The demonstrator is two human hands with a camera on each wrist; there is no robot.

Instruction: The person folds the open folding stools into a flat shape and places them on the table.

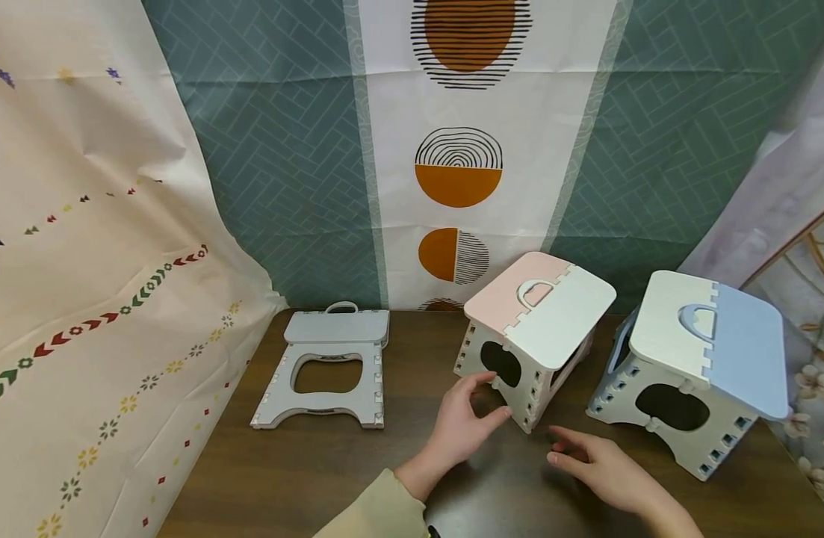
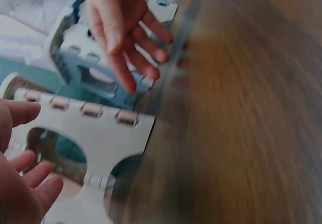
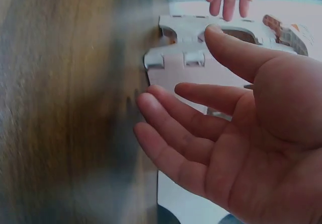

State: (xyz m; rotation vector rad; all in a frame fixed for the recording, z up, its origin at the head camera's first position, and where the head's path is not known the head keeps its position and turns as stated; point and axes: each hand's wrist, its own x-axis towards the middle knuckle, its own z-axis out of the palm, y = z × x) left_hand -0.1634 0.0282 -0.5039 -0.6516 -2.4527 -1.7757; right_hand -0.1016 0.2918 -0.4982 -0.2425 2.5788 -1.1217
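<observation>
An unfolded pink and white folding stool stands on the brown table, its carry handle on top. My left hand is at its front left side, fingers spread and slightly bent, holding nothing. In the left wrist view, those fingers overlap the stool's white side panel. My right hand hovers near the stool's front corner, fingers loosely bent with nothing between them. The right wrist view shows the palm of this hand in front of the pink and white stool.
To the right stands an unfolded blue and white stool. A pale stool lies folded flat at the left of the wooden table. Patterned cloths hang behind, and a cream cloth borders the left side.
</observation>
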